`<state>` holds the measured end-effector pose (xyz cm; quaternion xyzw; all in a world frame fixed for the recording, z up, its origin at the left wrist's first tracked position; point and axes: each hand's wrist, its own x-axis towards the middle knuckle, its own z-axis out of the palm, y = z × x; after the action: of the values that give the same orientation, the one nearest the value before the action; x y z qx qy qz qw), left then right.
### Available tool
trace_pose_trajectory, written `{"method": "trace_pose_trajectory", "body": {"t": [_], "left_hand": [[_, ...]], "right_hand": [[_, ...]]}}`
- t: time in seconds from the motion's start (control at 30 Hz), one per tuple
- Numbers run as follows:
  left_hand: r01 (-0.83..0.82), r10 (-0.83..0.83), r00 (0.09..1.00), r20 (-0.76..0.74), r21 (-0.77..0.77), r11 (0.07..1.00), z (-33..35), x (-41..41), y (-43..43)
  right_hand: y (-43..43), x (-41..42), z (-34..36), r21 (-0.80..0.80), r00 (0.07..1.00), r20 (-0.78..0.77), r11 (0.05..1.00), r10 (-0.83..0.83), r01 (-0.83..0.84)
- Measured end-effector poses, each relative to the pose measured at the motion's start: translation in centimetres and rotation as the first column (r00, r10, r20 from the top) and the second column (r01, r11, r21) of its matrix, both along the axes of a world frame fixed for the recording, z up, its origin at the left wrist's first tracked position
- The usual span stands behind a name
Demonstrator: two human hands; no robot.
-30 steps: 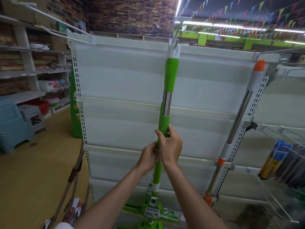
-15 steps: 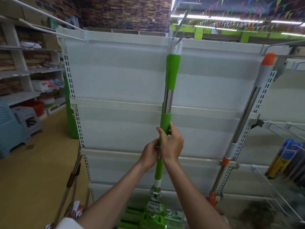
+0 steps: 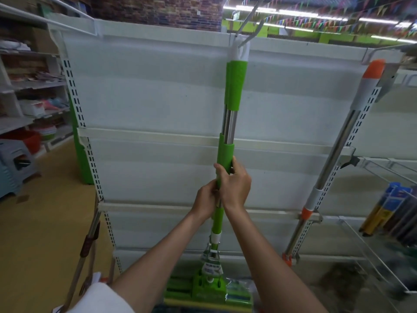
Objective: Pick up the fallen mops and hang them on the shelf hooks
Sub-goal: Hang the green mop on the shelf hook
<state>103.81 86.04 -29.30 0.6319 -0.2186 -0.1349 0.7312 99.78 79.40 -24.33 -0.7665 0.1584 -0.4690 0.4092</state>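
— Both hands on the pole? Where exactly?

— Right hand (image 3: 234,186) wraps the lower green sleeve of the green sponge mop (image 3: 225,154), fingers closed round it. Left hand (image 3: 206,199) grips the pole just below, touching the right.

— And the mop itself?

— Upright against the white shelf back panel (image 3: 158,98). Its white top cap sits at a wire hook (image 3: 248,23) at the panel's upper edge; whether the cap is on the hook is too blurred to tell. Its green head (image 3: 207,290) is low, near the floor.

— Room around it?

— Bare panel on both sides. An orange-tipped mop (image 3: 338,143) leans along the right slotted upright (image 3: 365,114), well apart. Brown-handled poles (image 3: 89,240) lean by the left upright.

— Any writing?

— A label on the pole's lower joint, unreadable.

— Anything cut off?

— The mop head's bottom edge leaves the frame; dark items (image 3: 392,218) at the right are blurred.
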Motion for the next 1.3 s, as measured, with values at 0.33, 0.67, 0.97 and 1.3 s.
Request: {"method": "trace_pose_trajectory", "body": {"t": [0.33,0.67,0.97,1.3], "left_hand": [[-0.102,0.081,0.982,0.172,0.117,0.988,-0.1,1.1,-0.3],[-0.264,0.241,0.954,0.176,0.125,0.956,0.7,1.0,-0.2],[-0.306,0.262,0.939,0.224,0.194,0.932,1.3,0.9,0.3],[-0.308,0.250,0.932,0.263,0.208,0.928,3.4,-1.2,1.8]], "right_hand": [[-0.7,1.6,0.1,0.010,0.999,0.010,0.999,0.030,-0.030],[-0.9,2.9,0.0,0.008,0.998,0.012,0.998,0.062,-0.062],[-0.7,2.5,0.1,0.006,0.999,-0.018,1.000,0.026,-0.026],[0.6,0.0,1.0,-0.036,1.000,-0.022,0.999,0.020,-0.021]]}}
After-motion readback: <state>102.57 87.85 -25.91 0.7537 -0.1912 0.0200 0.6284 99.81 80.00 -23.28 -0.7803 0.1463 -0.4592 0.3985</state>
